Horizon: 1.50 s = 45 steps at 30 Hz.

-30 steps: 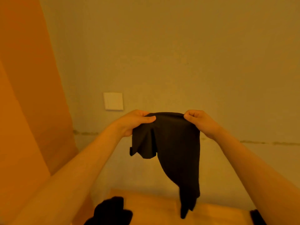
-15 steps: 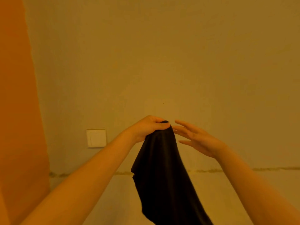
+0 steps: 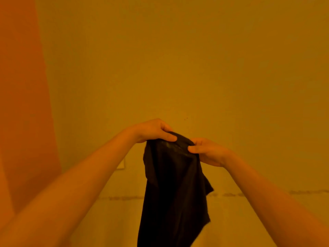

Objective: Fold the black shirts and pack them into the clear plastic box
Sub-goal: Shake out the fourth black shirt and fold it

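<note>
A black shirt (image 3: 175,189) hangs in the air in front of the wall, bunched at its top and trailing below the bottom edge of the view. My left hand (image 3: 153,130) grips the shirt's top edge from the left, thumb over the cloth. My right hand (image 3: 207,151) pinches the same top edge from the right, close beside the left hand. The clear plastic box is out of sight.
A plain wall (image 3: 195,68) fills the view, with a horizontal seam low down. An orange panel (image 3: 23,104) stands along the left side. A white wall switch (image 3: 121,164) shows partly behind my left forearm.
My right hand, open and off the cloth half a second ago, now pinches the shirt's top again. The view has tilted up, so the wooden surface below is out of frame.
</note>
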### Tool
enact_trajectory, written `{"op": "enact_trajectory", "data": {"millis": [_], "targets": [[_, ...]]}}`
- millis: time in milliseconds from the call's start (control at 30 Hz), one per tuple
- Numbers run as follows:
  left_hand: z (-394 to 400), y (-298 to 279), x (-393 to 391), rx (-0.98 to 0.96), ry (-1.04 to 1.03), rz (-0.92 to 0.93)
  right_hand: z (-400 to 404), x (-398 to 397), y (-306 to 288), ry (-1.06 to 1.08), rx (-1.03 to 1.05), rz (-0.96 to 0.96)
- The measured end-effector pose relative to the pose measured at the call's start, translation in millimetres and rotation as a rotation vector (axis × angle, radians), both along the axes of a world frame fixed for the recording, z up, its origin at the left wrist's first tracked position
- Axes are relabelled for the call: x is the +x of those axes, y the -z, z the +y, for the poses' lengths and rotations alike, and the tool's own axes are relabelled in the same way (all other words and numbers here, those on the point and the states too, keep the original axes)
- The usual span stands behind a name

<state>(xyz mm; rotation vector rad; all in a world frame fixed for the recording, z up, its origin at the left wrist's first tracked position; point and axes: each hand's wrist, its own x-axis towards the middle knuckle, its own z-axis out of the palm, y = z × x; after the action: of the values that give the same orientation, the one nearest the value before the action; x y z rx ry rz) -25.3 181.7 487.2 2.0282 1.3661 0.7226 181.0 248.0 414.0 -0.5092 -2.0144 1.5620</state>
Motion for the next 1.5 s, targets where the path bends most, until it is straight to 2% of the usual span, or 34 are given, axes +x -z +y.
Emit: {"op": "enact_trajectory", "data": {"millis": [100,233,333,467,567,667,800,867,933,1067,1133,1200,1333,1500], "targets": [[-5,-4,-34,0.026,-0.091,0.205,3,18,-5,0.078,0.090,-0.189],[-11,-3,-74,0.072,-0.211,0.241,9,45,-18,0.170,0.128,-0.296],[-13,6,-86,0.112,-0.261,0.116,9,57,-30,0.311,0.213,-0.327],[-16,19,-85,0.123,-0.212,-0.232,6,65,-40,0.515,0.367,-0.215],[-18,18,-78,0.135,-0.199,-0.243,0,67,-43,0.524,0.369,-0.085],[-22,15,-75,0.184,-0.219,-0.259,-5,72,-46,0.537,0.381,-0.057],[-25,13,-71,0.214,-0.263,-0.491,-10,75,-49,0.562,0.380,-0.012],[-24,13,-69,0.211,-0.265,-0.546,-12,76,-51,0.564,0.368,0.002],[-23,14,-69,0.240,-0.242,-0.438,-13,78,-53,0.562,0.357,-0.014],[-25,16,-69,0.263,-0.168,-0.066,-18,82,-57,0.527,0.403,-0.184],[-26,15,-67,0.227,-0.140,0.114,-22,84,-59,0.481,0.418,-0.263],[-28,14,-64,0.160,-0.086,0.206,-24,87,-63,0.423,0.421,-0.328],[-30,11,-66,0.056,-0.029,0.136,-28,93,-74,0.391,0.425,-0.452],[-24,12,-69,0.090,0.008,-0.151,-23,106,-82,0.288,0.331,-0.584]]}}
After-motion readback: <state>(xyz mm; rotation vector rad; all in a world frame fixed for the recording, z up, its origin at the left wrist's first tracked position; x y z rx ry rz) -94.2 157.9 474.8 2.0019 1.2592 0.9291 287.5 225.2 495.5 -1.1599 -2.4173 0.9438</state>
